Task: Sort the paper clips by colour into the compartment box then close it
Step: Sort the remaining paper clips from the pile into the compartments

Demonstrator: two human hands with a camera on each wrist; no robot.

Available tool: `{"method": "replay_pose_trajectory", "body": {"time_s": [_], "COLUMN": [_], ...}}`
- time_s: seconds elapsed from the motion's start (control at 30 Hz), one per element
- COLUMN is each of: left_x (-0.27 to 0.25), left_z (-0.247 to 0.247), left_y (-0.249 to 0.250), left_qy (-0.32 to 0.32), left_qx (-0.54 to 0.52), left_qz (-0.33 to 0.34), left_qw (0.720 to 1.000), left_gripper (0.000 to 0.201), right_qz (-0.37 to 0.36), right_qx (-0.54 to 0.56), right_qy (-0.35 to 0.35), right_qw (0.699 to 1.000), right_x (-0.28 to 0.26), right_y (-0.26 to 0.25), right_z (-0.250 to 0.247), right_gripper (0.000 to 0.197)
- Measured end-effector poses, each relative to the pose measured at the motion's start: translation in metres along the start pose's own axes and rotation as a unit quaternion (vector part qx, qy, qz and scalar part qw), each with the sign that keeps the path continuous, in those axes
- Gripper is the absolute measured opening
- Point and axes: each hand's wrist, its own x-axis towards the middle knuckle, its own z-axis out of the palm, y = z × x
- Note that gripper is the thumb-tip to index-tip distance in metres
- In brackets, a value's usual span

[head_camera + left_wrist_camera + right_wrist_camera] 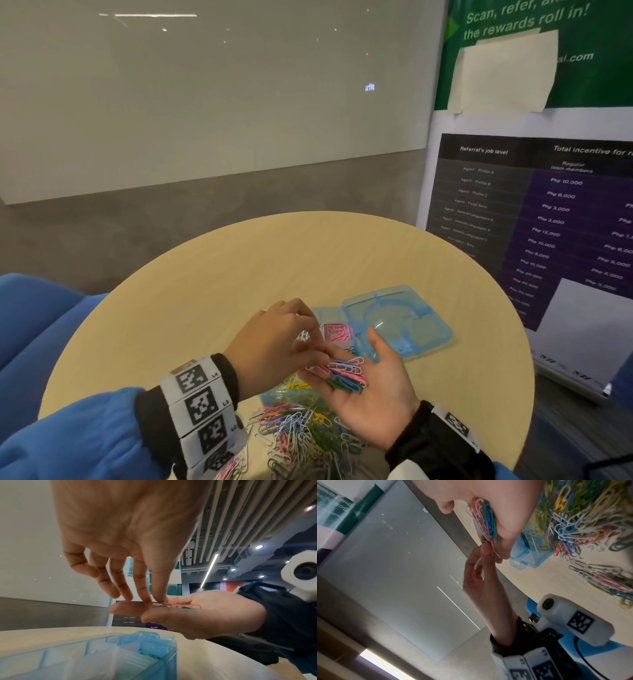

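My right hand lies palm up over the compartment box, with a mixed bunch of paper clips resting on its relaxed fingers. Thumb and forefinger of my left hand pinch a pink clip at the bunch's edge; something white shows inside its curled fingers. The translucent blue compartment box stands with its lid open to the right; pink clips fill one compartment, yellow ones another. The right wrist view shows the bunch and the left hand on it.
A big loose pile of mixed paper clips lies on the round beige table near its front edge, below my hands. A standing poster is at the right, and blue seating at the left.
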Motion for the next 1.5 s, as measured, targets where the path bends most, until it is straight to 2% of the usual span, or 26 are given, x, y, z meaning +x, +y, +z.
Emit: {"method": "replay_pose_trajectory", "body": {"time_s": [0.13, 0.23, 0.47, 0.57, 0.67, 0.73, 0.83, 1.0, 1.17, 1.33, 1.5], "left_x": [-0.001, -0.001, -0.002, -0.004, -0.003, -0.003, -0.004, -0.005, -0.005, -0.003, 0.002], "left_z": [0.002, 0.004, -0.001, 0.0, 0.005, 0.008, 0.011, 0.013, 0.014, 0.014, 0.008], "left_y": [-0.002, 0.002, 0.013, 0.017, 0.015, 0.014, 0.015, 0.018, 0.013, 0.007, -0.001], "left_qy": [-0.003, -0.009, 0.047, 0.057, 0.061, 0.057, 0.044, 0.046, 0.036, 0.017, 0.038], "left_qx": [-0.023, -0.042, -0.219, -0.252, -0.208, -0.122, -0.018, 0.01, -0.07, -0.214, -0.243], "left_qz": [0.006, 0.014, 0.054, 0.075, 0.069, 0.091, 0.122, 0.147, 0.163, 0.103, 0.079], "left_qw": [1.0, 0.999, 0.973, 0.963, 0.974, 0.987, 0.991, 0.988, 0.983, 0.971, 0.966], "left_gripper": [0.018, 0.009, 0.006, 0.004, 0.008, 0.006, 0.014, 0.02, 0.012, 0.008, 0.008], "right_qz": [0.0, -0.003, 0.008, 0.011, 0.012, 0.01, 0.013, 0.021, 0.019, 0.012, 0.016], "right_qx": [-0.015, -0.013, -0.007, -0.004, -0.002, 0.009, 0.03, 0.051, 0.044, 0.018, 0.01], "right_qy": [-0.02, -0.021, 0.005, 0.01, 0.001, -0.004, -0.005, -0.016, -0.002, 0.007, 0.022], "right_qw": [1.0, 1.0, 1.0, 1.0, 1.0, 1.0, 0.999, 0.998, 0.999, 1.0, 1.0], "right_x": [-0.002, -0.001, 0.004, 0.003, 0.002, 0.002, 0.002, 0.001, 0.004, 0.005, 0.007], "right_y": [0.003, 0.003, 0.006, 0.006, 0.006, 0.006, 0.006, 0.008, 0.009, 0.01, 0.011], "right_z": [0.002, 0.001, -0.006, -0.006, -0.005, -0.004, -0.001, 0.001, -0.002, -0.006, -0.007], "right_gripper": [0.09, 0.087, 0.078, 0.075, 0.074, 0.071, 0.065, 0.067, 0.071, 0.075, 0.078]}}
